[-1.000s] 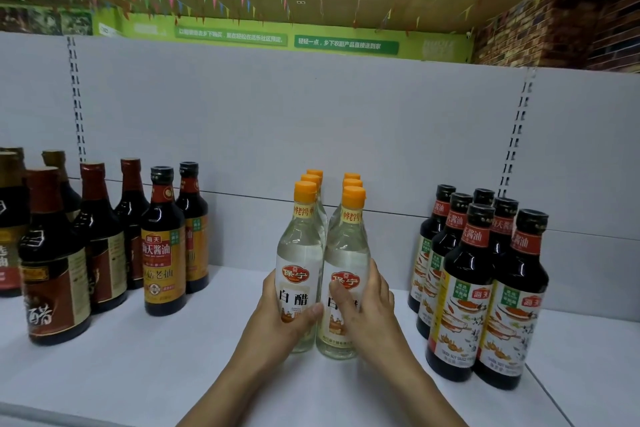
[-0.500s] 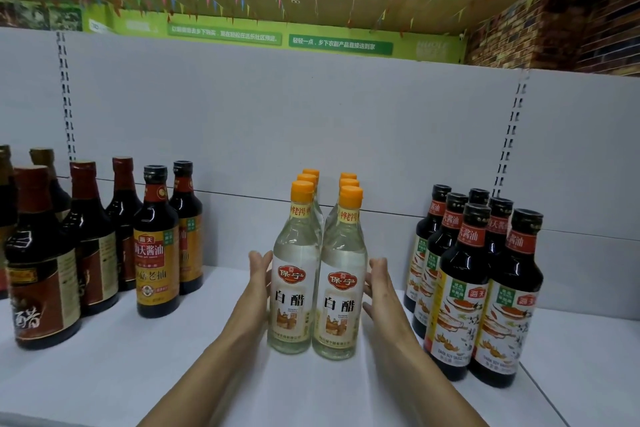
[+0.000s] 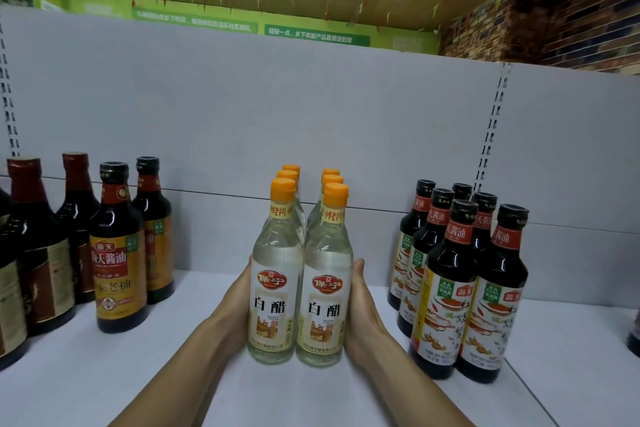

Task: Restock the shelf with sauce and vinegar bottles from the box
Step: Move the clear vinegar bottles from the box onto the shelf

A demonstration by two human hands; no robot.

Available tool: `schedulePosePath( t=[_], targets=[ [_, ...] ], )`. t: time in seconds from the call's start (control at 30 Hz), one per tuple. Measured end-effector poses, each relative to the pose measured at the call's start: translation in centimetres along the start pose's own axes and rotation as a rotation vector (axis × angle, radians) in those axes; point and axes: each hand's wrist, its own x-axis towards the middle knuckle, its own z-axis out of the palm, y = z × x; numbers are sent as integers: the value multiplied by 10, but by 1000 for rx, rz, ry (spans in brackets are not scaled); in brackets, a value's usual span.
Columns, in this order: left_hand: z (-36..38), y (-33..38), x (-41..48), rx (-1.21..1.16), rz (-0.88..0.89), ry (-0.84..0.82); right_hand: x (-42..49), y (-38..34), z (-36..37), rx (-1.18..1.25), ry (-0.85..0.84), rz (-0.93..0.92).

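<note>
On the white metal shelf (image 3: 104,374) stood two rows of clear glass vinegar bottles with orange caps (image 3: 301,274), three deep, upright and touching side by side; the two front labels each read 保宁 in a red badge above 白醋 in black, with a yellow neck band of red characters; to their left, well apart, stood a dark soy sauce bottle with a black cap and an orange-yellow label (image 3: 119,253) marked 海天酱油, among brown-capped dark bottles (image 3: 38,246) whose labels I could not read; to the right stood a cluster of dark soy sauce bottles with black caps and white pictured labels (image 3: 460,284), red neck bands reading 酱油 and a red 海天 badge; a green banner (image 3: 317,35) above the back panel carried white writing, partly blurred. The left hand (image 3: 239,305) lay flat against the outer side of the left front bottle, fingers straight and together; the right hand (image 3: 362,308) pressed likewise against the right front bottle, open-palmed, so the pair was squeezed between the two palms, neither hand wrapped around anything.
</note>
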Motion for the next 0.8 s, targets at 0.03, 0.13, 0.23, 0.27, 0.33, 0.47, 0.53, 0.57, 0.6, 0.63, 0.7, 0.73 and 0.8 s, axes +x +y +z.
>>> schedulePosePath(
  t=[0.03, 0.13, 0.23, 0.27, 0.33, 0.47, 0.53, 0.57, 0.6, 0.63, 0.7, 0.73, 0.8],
  targets=[
    [0, 0, -1, 3, 7, -12, -2, -1, 2, 8, -27, 7],
    [-2, 1, -1, 0, 11, -26, -2, -2, 0, 14, -90, 20],
    [-2, 0, -2, -29, 10, -41, 0, -2, 0, 26, -93, 16],
    [-2, 0, -2, -41, 13, -50, 0, -2, 0, 24, -92, 19],
    [-1, 1, -3, -46, 19, -61, 1, -1, 1, 18, -82, 21],
    [-1, 1, -4, -48, 21, -62, 2, 0, 2, 33, -77, 18],
    [-1, 0, -3, -38, 26, -67, 2, 1, 2, 27, -86, 11],
    [0, 0, -4, -34, 27, -61, 2, 1, 2, 19, -84, 11],
    [1, 1, -5, -33, 30, -55, 3, 2, 1, 14, -81, 9],
    [3, 2, -5, -30, 33, -48, 4, 3, -1, 11, -84, 5],
    [3, 3, -6, -33, 26, -15, 1, 2, -2, -20, -77, -14],
    [3, 4, -6, -34, 17, 13, -1, 0, -3, -50, -62, -27],
    [-5, 5, -8, -36, 36, 67, -6, -5, -1, -127, -17, -59]
  ],
)
